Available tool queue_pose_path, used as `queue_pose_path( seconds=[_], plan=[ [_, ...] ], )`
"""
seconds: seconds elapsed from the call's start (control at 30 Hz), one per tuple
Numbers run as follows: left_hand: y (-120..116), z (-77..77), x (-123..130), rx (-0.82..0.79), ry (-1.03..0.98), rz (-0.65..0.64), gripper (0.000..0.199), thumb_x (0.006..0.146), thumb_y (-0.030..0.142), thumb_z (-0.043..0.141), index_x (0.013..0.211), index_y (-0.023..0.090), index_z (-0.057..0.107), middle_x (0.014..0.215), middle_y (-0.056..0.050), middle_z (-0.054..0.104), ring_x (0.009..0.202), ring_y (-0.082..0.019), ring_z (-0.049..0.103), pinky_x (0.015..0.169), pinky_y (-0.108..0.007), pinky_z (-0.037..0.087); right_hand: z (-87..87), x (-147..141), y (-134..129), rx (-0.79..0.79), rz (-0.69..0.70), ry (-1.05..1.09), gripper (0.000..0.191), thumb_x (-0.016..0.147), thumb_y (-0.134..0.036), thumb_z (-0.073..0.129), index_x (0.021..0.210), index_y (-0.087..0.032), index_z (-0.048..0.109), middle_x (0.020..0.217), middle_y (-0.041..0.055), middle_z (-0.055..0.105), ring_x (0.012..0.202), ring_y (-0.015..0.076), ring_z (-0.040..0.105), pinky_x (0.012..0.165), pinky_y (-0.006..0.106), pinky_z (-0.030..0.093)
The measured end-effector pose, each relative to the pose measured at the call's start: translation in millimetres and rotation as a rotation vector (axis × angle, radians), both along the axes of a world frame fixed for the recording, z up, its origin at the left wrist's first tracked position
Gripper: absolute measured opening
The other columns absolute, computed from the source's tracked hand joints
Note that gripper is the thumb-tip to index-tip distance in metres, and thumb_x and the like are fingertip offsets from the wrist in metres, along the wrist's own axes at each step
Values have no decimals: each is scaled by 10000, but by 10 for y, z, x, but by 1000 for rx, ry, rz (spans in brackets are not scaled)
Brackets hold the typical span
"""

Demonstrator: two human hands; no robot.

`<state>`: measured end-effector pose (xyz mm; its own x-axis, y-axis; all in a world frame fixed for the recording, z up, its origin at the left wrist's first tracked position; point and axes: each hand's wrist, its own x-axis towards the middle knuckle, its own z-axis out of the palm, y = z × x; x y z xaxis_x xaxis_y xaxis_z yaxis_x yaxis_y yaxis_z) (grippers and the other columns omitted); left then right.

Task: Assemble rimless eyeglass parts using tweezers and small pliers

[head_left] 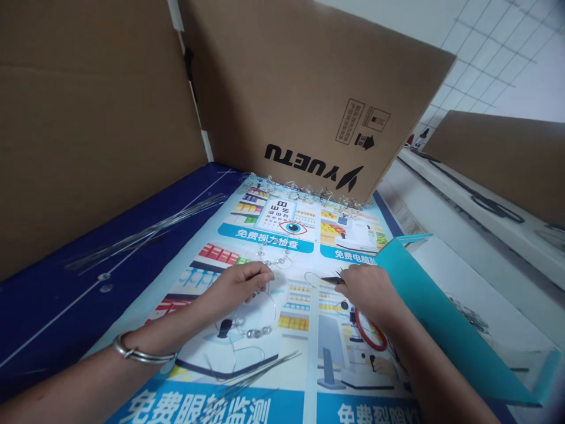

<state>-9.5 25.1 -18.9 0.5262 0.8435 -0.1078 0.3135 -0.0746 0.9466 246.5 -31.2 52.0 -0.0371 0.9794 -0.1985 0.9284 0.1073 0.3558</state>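
Beaded wire (pixel 253 333) pinched in left hand (pixel 241 288); right hand (pixel 364 291) grips black tool (pixel 332 280).

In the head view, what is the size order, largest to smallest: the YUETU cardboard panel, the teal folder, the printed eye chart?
1. YUETU cardboard panel
2. Teal folder
3. Printed eye chart

The folder's nearness makes its rank less sure.

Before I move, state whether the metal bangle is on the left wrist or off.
On: the metal bangle circles the left wrist, just behind the left hand.
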Motion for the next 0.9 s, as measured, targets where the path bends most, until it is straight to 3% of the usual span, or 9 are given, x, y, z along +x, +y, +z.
queue_pose_path(
  seconds=[0.17,0.3,0.43,0.57,0.73,0.9],
  plan=[
    [-12,19,0,-21,-6,16,327,773,463,447,787,165,579,663,16,531,474,-64,411,441,-171,330,67,-23,-10,8,-5,38,282,826,-422,448,788,-197,613,796,58,623,751,198,580,571,264,330],
    [-56,48,1,-51,-29,19,307,777,430,454,772,158,594,642,14,541,457,-58,396,436,-175,313,79,-155,-42,137,39,127,325,837,-470,411,787,-213,603,799,39,618,750,182,557,552,252,297],
    [-116,86,25,-167,-99,-6,318,751,431,508,895,168,613,646,14,543,453,-54,402,424,-175,314,-20,-352,-88,283,122,230,320,858,-459,382,797,-221,588,793,27,607,752,172,529,582,260,285],
    [-150,108,41,-228,-165,9,345,750,447,516,925,165,610,631,20,526,433,-42,381,411,-169,299,-135,-455,-115,331,167,277,304,855,-452,397,768,-219,572,759,20,588,727,168,506,583,266,263],
    [-161,139,20,-239,-226,6,327,754,461,510,825,151,587,617,24,519,425,-38,370,398,-164,275,-177,-446,-101,330,171,340,292,846,-440,423,762,-207,578,759,26,582,742,162,501,600,259,271],
    [-130,185,-37,-263,-306,-57,305,757,457,510,751,154,532,611,33,512,416,-31,333,387,-159,237,-173,-388,-22,120,163,635,328,845,-460,407,733,-204,578,716,-3,567,681,121,505,569,215,308]
  ],
)
